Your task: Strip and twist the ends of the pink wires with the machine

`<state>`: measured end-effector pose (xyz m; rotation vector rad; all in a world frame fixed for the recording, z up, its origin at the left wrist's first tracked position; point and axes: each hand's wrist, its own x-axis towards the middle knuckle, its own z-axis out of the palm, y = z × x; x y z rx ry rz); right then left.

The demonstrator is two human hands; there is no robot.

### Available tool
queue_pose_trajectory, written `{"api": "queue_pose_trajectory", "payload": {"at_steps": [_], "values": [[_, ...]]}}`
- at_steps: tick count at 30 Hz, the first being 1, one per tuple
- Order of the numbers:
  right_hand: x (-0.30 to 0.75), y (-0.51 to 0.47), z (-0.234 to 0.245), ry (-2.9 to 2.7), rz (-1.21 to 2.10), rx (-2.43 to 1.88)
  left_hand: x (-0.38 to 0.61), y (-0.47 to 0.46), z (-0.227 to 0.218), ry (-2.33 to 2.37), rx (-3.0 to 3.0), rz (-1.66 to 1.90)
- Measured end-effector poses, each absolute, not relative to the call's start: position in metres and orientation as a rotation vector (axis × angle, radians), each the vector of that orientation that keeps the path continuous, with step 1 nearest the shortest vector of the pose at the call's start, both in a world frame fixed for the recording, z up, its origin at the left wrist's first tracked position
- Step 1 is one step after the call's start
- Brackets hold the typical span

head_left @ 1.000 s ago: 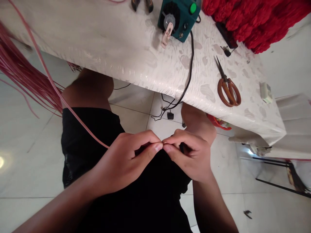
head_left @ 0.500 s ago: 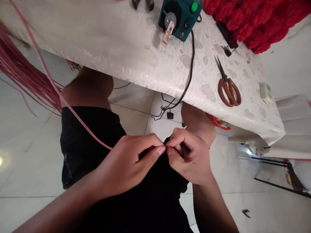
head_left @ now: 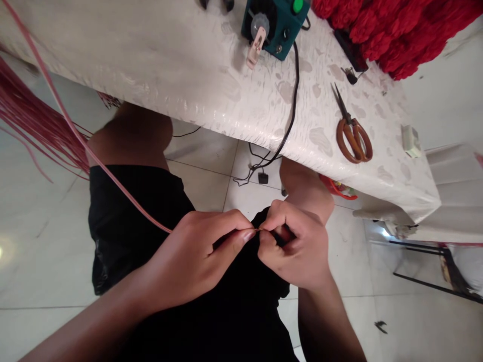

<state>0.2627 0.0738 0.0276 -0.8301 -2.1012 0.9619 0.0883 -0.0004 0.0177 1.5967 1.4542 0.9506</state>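
Over my lap, my left hand (head_left: 196, 251) pinches the end of a long pink strand (head_left: 94, 161) between thumb and forefinger. That strand runs up and left to a bundle of pink strands (head_left: 26, 120) hanging at the left edge. My right hand (head_left: 298, 246) is closed in a pinch against the left fingertips, on the tip of the same strand. A short bare bit of the strand shows between the two pinches. Both hands hover above my black shorts (head_left: 151, 216), below the table's front edge.
A table with a white patterned cloth (head_left: 169, 65) spans the top. On it are a teal device with a green button (head_left: 275, 22), its black cable (head_left: 290, 115) dropping to the floor, orange-handled scissors (head_left: 352, 136), red fluffy material (head_left: 396, 30) and a small white block (head_left: 409, 142).
My right fingers have curled in tighter and shifted a little right, exposing a short piece of strand between the fingertips. The left hand has barely moved.
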Motion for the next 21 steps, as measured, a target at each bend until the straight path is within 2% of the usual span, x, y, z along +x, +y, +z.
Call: {"api": "queue_pose_trajectory", "payload": {"at_steps": [5, 10, 16, 21], "values": [[0.271, 0.082, 0.033, -2.006, 1.045, -0.815, 0.088, -0.002, 0.02, 1.575, 1.563, 1.076], [0.278, 0.091, 0.043, -2.227, 1.153, -0.664, 0.09, 0.001, 0.02, 1.487, 1.642, 1.012], [0.274, 0.093, 0.057, -2.766, 0.794, -0.624, 0.089, 0.001, 0.015, 1.471, 1.813, 0.872], [0.272, 0.094, 0.066, -2.966, 0.517, -0.558, 0.088, 0.001, 0.011, 1.484, 1.926, 0.792]]}}
